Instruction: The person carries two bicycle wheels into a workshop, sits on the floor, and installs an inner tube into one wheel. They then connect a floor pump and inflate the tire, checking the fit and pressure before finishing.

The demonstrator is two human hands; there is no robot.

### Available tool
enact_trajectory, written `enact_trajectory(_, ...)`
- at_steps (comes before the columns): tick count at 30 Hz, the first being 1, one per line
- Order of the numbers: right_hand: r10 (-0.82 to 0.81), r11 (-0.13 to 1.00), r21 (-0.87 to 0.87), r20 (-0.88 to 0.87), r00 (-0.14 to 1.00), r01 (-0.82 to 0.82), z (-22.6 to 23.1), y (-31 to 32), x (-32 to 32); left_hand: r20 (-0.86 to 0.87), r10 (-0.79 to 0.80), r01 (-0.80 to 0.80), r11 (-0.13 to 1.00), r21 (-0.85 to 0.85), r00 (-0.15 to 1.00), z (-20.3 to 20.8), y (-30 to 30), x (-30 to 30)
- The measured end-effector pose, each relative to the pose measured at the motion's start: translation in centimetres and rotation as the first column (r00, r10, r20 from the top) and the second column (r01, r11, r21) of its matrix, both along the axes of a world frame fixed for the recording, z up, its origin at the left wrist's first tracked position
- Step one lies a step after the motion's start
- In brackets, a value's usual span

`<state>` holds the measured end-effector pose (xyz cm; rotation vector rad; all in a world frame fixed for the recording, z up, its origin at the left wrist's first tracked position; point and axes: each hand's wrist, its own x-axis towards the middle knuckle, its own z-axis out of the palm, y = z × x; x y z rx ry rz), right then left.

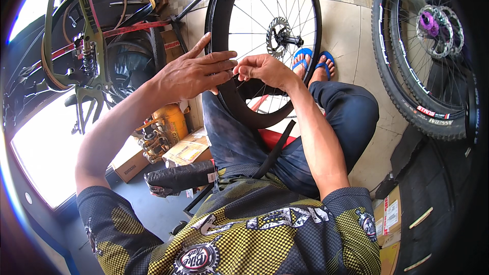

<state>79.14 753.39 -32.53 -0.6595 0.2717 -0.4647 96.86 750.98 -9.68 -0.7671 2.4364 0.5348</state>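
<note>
And here you are, with the black deep-rimmed wheel (257, 117) right in front of your lap, its near edge overlapping your left thigh! Your left hand (186, 74) comes in across the wheel's left side, palm down, fingers stretched out and apart, clamped on nothing; whether it touches the rim, you can't tell from here. Now your right hand (267, 71), over the near part of the wheel: fingertips drawn together, right up beside the left fingers, and whether anything tiny sits between them is too small to tell. Inside the wheel, there's the disc rotor (277, 33), with the hub axle (293, 40) poking out to its right. Just past the wheel's right edge, your blue sandals (302, 53). Well to the right of the wheel, two knobbly-tyred wheels (392, 71) side by side, one showing a purple hub (428, 22). Over to the wheel's left, a green bike frame (94, 25); left and nearer you than the wheel, a yellow canister (173, 122) beside a cardboard box (186, 147).
</note>
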Motion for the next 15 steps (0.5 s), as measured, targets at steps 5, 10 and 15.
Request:
enact_trajectory(5, -0.007, 0.999, -0.050, -0.095, 0.995, 0.002, 0.5, -0.7, -0.3, 0.005, 0.013, -0.013, 1.000, 0.007, 1.000, 0.0, 0.1, -0.1)
enact_trajectory(10, -0.098, 0.987, -0.148, -0.210, 0.973, 0.067, -0.5, -1.2, -0.6, 0.009, 0.004, -0.004, 1.000, 0.014, 1.000, 0.2, -0.1, -0.2)
enact_trajectory(15, -0.182, 0.982, -0.074, -0.184, 0.966, 0.171, -0.2, -1.3, -1.7, 0.003, 0.017, -0.017, 1.000, 0.014, 1.000, 0.0, 0.0, 0.1)
